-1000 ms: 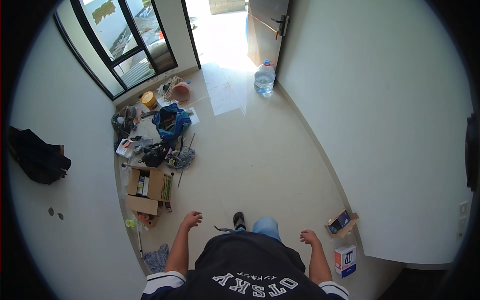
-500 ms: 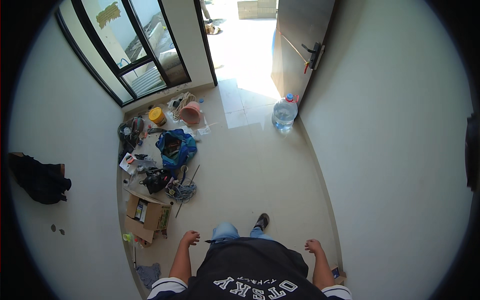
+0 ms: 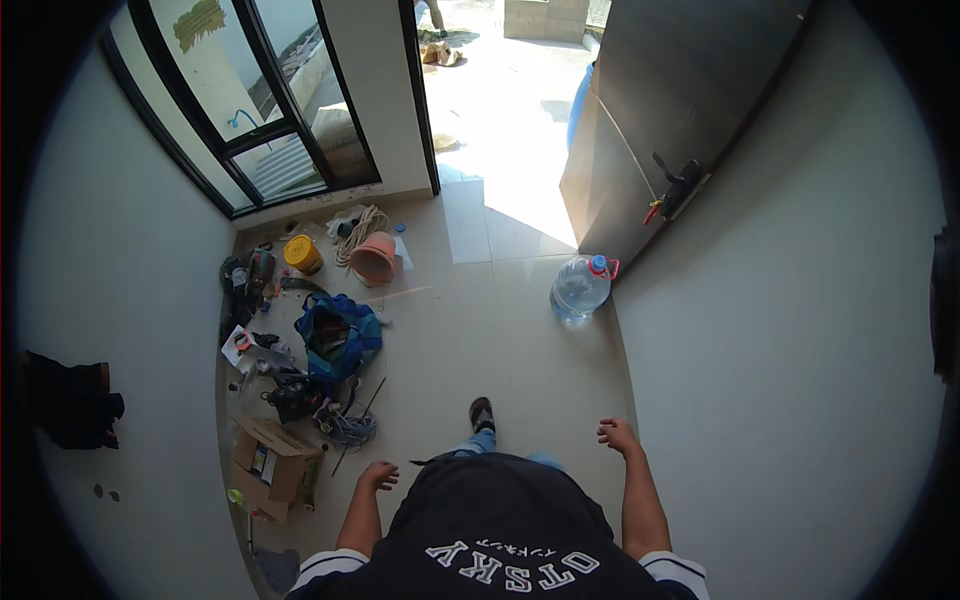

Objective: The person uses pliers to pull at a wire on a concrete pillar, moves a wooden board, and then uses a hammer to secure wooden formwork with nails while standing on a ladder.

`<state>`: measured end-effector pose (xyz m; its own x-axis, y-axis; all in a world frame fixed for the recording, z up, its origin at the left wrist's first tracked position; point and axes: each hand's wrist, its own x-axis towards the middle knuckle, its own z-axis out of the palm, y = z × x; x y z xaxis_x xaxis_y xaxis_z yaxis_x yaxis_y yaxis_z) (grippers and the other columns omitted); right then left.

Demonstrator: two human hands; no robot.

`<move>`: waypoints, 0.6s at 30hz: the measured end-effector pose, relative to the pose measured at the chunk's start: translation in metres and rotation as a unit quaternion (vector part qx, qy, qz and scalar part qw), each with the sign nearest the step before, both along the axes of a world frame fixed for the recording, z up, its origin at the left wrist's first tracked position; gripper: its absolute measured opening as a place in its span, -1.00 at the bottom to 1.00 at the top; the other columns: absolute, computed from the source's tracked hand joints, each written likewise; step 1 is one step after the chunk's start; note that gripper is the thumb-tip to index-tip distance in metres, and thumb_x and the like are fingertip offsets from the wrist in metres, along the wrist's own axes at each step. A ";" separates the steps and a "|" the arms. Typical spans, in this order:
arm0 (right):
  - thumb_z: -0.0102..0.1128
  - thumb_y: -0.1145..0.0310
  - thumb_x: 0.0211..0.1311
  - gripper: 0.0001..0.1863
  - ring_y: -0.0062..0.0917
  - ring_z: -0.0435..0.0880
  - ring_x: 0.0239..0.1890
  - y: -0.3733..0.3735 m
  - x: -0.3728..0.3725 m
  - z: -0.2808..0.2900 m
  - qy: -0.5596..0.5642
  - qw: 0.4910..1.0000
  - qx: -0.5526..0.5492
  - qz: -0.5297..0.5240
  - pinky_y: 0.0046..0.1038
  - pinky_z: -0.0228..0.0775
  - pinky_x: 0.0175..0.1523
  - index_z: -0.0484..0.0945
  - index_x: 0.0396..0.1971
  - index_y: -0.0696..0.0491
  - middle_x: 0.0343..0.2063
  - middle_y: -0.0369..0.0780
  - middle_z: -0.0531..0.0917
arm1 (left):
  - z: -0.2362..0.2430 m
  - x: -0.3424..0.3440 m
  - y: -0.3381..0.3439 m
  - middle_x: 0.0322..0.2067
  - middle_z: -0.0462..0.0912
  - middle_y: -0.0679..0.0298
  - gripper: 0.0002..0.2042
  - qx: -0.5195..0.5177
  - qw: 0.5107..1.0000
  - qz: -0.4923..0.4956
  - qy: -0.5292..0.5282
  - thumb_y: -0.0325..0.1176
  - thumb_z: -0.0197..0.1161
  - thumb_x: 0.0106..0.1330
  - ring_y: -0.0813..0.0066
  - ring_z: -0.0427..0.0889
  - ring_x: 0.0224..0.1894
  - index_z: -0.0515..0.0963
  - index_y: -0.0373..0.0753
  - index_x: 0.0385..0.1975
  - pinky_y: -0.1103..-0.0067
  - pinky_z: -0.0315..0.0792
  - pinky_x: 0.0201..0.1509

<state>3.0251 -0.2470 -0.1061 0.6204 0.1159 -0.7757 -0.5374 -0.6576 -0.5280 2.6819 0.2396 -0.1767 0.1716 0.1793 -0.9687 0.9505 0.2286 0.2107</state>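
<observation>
My left hand (image 3: pixel 382 475) hangs beside my dark shirt, fingers loosely bent and apart, holding nothing; an open cardboard box (image 3: pixel 290 465) lies on the floor left of it. My right hand (image 3: pixel 615 433) hangs forward near the right wall (image 3: pixel 790 380), fingers apart and empty. A large clear water jug (image 3: pixel 578 293) with a blue cap and red handle stands on the floor beyond it, beside the open metal door (image 3: pixel 670 90).
Along the left and window side lie a blue bag (image 3: pixel 345 340), black bags (image 3: pixel 295 398), coiled cable (image 3: pixel 350 428), a yellow bucket (image 3: pixel 300 255) and a pink bucket (image 3: pixel 372 258). A dark garment (image 3: pixel 75 400) hangs left. Outside the doorway (image 3: pixel 500 120), someone's leg (image 3: pixel 435 15) shows.
I have moved forward, closer to the door and jug, which now appear lower and larger. The boxes at lower right have left view. My right arm has swung forward and my feet have alternated.
</observation>
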 end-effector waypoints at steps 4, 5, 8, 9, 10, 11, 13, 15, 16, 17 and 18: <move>0.06 0.37 0.14 -0.68 -0.49 0.65 -0.45 -0.010 0.024 -0.015 0.027 0.998 -0.036 -0.052 -0.50 0.41 -0.43 0.46 -0.10 0.15 -0.37 -0.16 0.63 | 0.037 0.171 0.069 -0.26 0.58 0.25 -0.69 0.118 0.981 -0.031 -0.151 -0.26 0.10 0.20 0.47 0.58 -0.27 0.47 -0.24 -0.10 0.48 0.46 -0.29; 0.05 0.36 0.15 -0.69 -0.49 0.64 -0.46 -0.018 0.029 -0.022 0.050 0.994 -0.049 -0.081 -0.49 0.41 -0.44 0.46 -0.10 0.13 -0.36 -0.17 0.63 | 0.056 0.217 0.078 -0.27 0.58 0.25 -0.69 0.140 0.976 -0.040 -0.165 -0.27 0.10 0.19 0.48 0.57 -0.28 0.46 -0.24 -0.10 0.50 0.46 -0.29; -0.02 0.30 0.22 -0.67 -0.46 0.62 -0.30 -0.024 0.047 -0.030 0.129 0.982 -0.088 -0.106 -0.36 0.42 -0.22 0.39 -0.01 0.02 -0.28 -0.20 0.60 | 0.078 0.307 0.109 -0.27 0.59 0.25 -0.68 0.169 0.958 -0.011 -0.229 -0.27 0.10 0.19 0.46 0.58 -0.27 0.46 -0.26 -0.09 0.52 0.45 -0.27; -0.01 0.30 0.21 -0.68 -0.44 0.63 -0.34 -0.032 0.049 -0.041 0.143 0.978 -0.100 -0.114 -0.35 0.43 -0.27 0.41 -0.04 0.05 -0.29 -0.19 0.61 | 0.085 0.334 0.111 -0.27 0.59 0.24 -0.67 0.162 0.953 0.010 -0.258 -0.26 0.11 0.19 0.45 0.58 -0.26 0.45 -0.26 -0.08 0.53 0.45 -0.26; 0.00 0.30 0.20 -0.68 -0.43 0.64 -0.38 -0.038 0.054 -0.053 0.157 0.974 -0.112 -0.119 -0.34 0.44 -0.31 0.43 -0.06 0.08 -0.31 -0.18 0.61 | 0.088 0.354 0.114 -0.26 0.59 0.24 -0.66 0.157 0.945 0.035 -0.284 -0.26 0.11 0.19 0.44 0.58 -0.25 0.44 -0.27 -0.07 0.53 0.45 -0.25; 0.00 0.30 0.20 -0.68 -0.43 0.64 -0.38 -0.037 0.064 -0.059 0.157 0.975 -0.110 -0.113 -0.34 0.44 -0.31 0.43 -0.06 0.08 -0.31 -0.18 0.61 | 0.080 0.364 0.119 -0.26 0.59 0.24 -0.65 0.148 0.947 0.034 -0.284 -0.25 0.12 0.20 0.44 0.59 -0.24 0.44 -0.26 -0.05 0.51 0.45 -0.27; -0.02 0.27 0.21 -0.67 -0.42 0.63 -0.32 -0.027 0.097 -0.066 0.228 0.962 -0.125 -0.084 -0.28 0.43 -0.24 0.43 -0.06 0.07 -0.26 -0.17 0.60 | 0.055 0.377 0.122 -0.26 0.59 0.25 -0.66 0.142 0.960 0.023 -0.240 -0.25 0.11 0.20 0.44 0.59 -0.24 0.44 -0.25 -0.06 0.50 0.46 -0.28; -0.02 0.26 0.21 -0.67 -0.42 0.63 -0.31 -0.008 0.146 -0.073 0.200 0.971 -0.119 -0.061 -0.27 0.43 -0.23 0.44 -0.06 0.07 -0.24 -0.17 0.60 | 0.030 0.380 0.120 -0.26 0.59 0.25 -0.67 0.126 0.981 0.001 -0.149 -0.26 0.11 0.21 0.44 0.59 -0.25 0.43 -0.24 -0.05 0.47 0.46 -0.30; -0.03 0.25 0.22 -0.67 -0.43 0.63 -0.30 -0.003 0.168 -0.073 0.175 0.977 -0.114 -0.046 -0.27 0.43 -0.22 0.44 -0.06 0.07 -0.22 -0.17 0.59 | 0.018 0.373 0.116 -0.26 0.58 0.26 -0.67 0.116 0.988 -0.011 -0.099 -0.26 0.11 0.21 0.44 0.59 -0.25 0.43 -0.24 -0.05 0.45 0.46 -0.32; -0.03 0.25 0.22 -0.67 -0.43 0.63 -0.30 0.005 0.197 -0.072 0.177 0.976 -0.116 -0.042 -0.27 0.43 -0.22 0.44 -0.06 0.07 -0.22 -0.17 0.59 | 0.009 0.367 0.112 -0.22 0.58 0.23 -0.67 0.105 0.993 -0.012 -0.046 -0.25 0.10 0.23 0.36 0.59 -0.23 0.42 -0.23 -0.05 0.41 0.47 -0.27; 0.00 0.27 0.20 -0.67 -0.42 0.62 -0.32 0.014 0.228 -0.072 0.176 0.978 -0.098 -0.047 -0.30 0.44 -0.23 0.43 -0.06 0.06 -0.28 -0.17 0.60 | 0.003 0.360 0.108 -0.19 0.57 0.21 -0.66 0.087 0.996 -0.011 0.004 -0.24 0.09 0.24 0.32 0.59 -0.21 0.41 -0.24 -0.03 0.38 0.48 -0.23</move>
